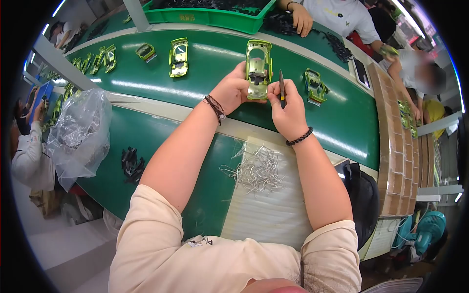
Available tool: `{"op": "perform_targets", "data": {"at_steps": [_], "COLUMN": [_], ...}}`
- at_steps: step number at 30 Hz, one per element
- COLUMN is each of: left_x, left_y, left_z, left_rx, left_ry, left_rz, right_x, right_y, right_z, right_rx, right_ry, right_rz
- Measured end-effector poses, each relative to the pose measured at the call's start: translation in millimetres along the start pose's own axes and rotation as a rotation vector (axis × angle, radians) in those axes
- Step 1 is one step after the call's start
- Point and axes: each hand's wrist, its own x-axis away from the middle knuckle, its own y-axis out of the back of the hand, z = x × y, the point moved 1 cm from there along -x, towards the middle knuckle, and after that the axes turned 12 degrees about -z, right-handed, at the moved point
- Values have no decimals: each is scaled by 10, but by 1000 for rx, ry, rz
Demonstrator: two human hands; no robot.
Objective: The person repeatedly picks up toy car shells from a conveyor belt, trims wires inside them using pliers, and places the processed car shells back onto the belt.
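Observation:
My left hand (pixel 233 88) is closed on a yellow-green car-shaped shell (pixel 258 88), held upright over the green surface with its hollow, black-fitted side toward me. Just right of the shell, my right hand (pixel 288 107) grips dark pointed tweezers (pixel 282 88), their tip pointing up and away. The right fingers are close to the shell's lower edge; whether they touch it I cannot tell. Below my hands, a pile of thin metal wire pieces (pixel 259 170) lies on a pale foam sheet (pixel 264 219).
More shells lie beyond, one (pixel 179 57) left and one (pixel 315 86) right. A green tray (pixel 205 18) of black parts is at the back. Black pieces (pixel 131 165) and a plastic bag (pixel 80 132) are left. Other people sit around; cardboard (pixel 394 146) stands right.

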Motion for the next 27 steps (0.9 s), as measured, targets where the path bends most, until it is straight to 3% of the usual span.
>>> {"op": "perform_targets", "data": {"at_steps": [27], "left_x": [13], "left_y": [-6], "left_z": [-12], "left_rx": [-117], "left_ry": [-27], "left_rz": [52], "right_x": [-22], "right_y": [31], "right_z": [-13], "right_rx": [5], "right_ry": [70], "right_rz": [94]}}
